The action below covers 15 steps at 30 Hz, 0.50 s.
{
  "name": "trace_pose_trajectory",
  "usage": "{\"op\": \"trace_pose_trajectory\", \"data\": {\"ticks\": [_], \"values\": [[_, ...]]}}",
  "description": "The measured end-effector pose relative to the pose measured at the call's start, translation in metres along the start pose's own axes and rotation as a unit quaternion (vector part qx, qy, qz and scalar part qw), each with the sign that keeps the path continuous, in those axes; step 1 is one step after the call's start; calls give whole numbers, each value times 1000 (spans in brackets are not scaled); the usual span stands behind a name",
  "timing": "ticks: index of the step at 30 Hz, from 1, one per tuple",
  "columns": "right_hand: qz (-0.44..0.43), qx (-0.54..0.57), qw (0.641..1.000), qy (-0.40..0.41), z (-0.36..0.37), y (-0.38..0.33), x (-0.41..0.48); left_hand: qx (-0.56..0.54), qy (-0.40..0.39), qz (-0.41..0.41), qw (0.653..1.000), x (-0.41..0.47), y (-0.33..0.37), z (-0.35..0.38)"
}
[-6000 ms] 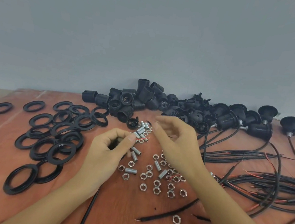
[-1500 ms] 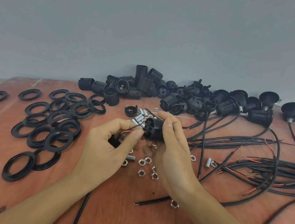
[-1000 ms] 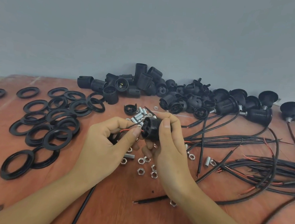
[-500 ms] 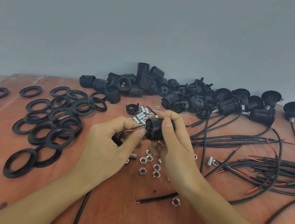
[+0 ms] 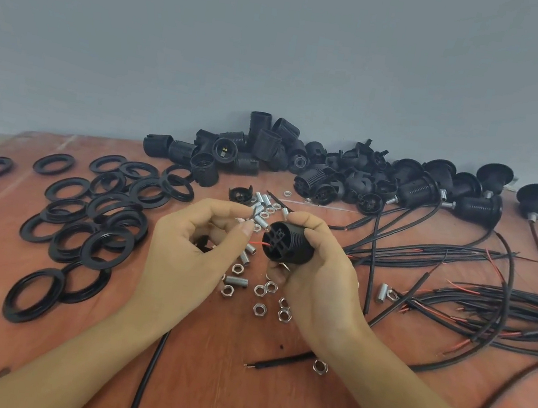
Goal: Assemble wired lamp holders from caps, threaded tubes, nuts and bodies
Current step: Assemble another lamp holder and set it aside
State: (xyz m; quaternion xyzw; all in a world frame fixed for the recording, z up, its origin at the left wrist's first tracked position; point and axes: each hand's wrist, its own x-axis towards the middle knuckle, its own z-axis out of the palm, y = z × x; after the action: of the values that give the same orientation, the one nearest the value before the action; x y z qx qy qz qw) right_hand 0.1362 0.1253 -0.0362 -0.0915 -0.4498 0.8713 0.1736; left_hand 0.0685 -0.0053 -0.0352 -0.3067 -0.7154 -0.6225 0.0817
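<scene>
My right hand (image 5: 315,279) grips a black threaded lamp holder body (image 5: 288,243) above the table, its terminal end facing left. My left hand (image 5: 189,255) pinches the thin wire ends; a red wire (image 5: 259,243) runs from its fingertips into the body. A black part shows inside the left palm, mostly hidden. The black cable (image 5: 146,380) trails down from the left hand toward me. Loose silver nuts (image 5: 259,309) and threaded tubes (image 5: 236,281) lie on the table below the hands.
Several black rings (image 5: 105,215) lie spread at the left. A pile of black bodies and caps (image 5: 300,170) lines the wall. Wired holders (image 5: 477,209) and a bundle of black cables (image 5: 488,304) fill the right. One cable end (image 5: 276,364) lies near me on the wooden table (image 5: 233,399).
Six seconds ago both hands worked among the tubes without a body; now the right hand holds a body. In the last second the hands parted slightly, showing the red wire between them.
</scene>
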Motion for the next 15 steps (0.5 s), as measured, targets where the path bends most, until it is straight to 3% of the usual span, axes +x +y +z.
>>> {"op": "trace_pose_trajectory", "data": {"ticks": [9, 15], "values": [[7, -3, 1000, 17, 0, -2, 0, 105, -57, 96, 988, -1, 3, -1], [4, -18, 1000, 15, 2, -2, 0, 104, -51, 93, 989, -1, 2, 1]]}}
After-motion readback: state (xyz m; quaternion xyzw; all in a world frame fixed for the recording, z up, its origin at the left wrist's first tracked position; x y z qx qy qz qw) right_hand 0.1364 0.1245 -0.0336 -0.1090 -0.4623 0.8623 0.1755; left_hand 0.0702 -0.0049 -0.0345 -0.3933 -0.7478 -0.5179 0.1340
